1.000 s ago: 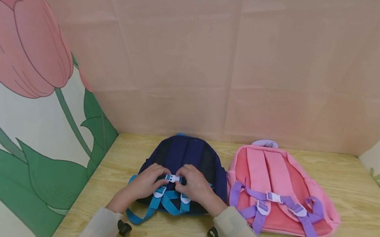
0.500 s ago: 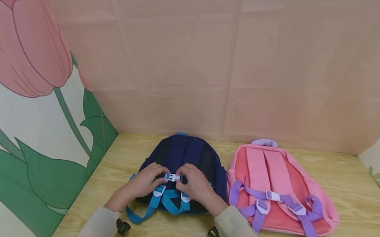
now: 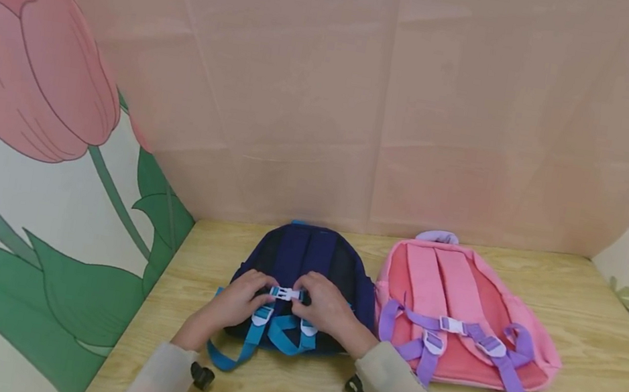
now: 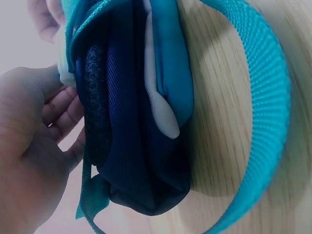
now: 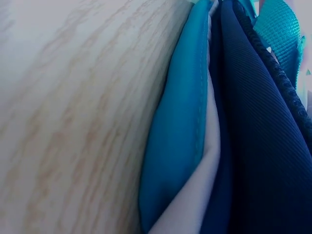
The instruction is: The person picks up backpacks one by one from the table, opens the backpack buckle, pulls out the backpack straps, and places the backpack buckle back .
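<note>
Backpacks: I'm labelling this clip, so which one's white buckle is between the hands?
The navy backpack with blue straps: left hand and right hand grip its buckle; neither touches the pink backpack.

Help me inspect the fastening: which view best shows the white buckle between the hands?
The head view: the white buckle shows clearly between left hand and right hand. Left wrist has a pale piece, possibly it; right wrist shows no recognizable buckle.

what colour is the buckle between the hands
White; the buckle shows best in the head view.
</note>
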Available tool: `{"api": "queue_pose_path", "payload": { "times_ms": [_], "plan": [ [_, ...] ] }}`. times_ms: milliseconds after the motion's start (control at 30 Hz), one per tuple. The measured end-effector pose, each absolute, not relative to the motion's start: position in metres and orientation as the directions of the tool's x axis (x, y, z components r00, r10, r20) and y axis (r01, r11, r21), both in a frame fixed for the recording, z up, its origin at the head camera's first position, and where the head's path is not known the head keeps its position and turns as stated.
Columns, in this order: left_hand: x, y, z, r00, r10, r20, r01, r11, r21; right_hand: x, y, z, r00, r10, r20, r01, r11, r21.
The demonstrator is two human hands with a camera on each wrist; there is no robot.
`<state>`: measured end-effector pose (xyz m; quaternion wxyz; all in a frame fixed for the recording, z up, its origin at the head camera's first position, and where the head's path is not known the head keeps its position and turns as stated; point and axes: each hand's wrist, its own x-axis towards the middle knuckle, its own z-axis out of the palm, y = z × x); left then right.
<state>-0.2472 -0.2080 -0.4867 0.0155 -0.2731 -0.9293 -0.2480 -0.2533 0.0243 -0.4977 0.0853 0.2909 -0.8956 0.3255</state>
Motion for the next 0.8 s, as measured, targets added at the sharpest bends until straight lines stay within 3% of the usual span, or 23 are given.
{"api": "queue_pose_path", "payload": {
  "times_ms": [800],
  "plan": [
    [-0.2444, -0.2160, -0.4811, -0.868, 0.464, 0.175, 0.486, 0.726, 0.486, -0.2510, 0.0280, -0.4915, -0.842, -0.476, 0.255, -0.532, 0.652, -0.541]
  ]
}}
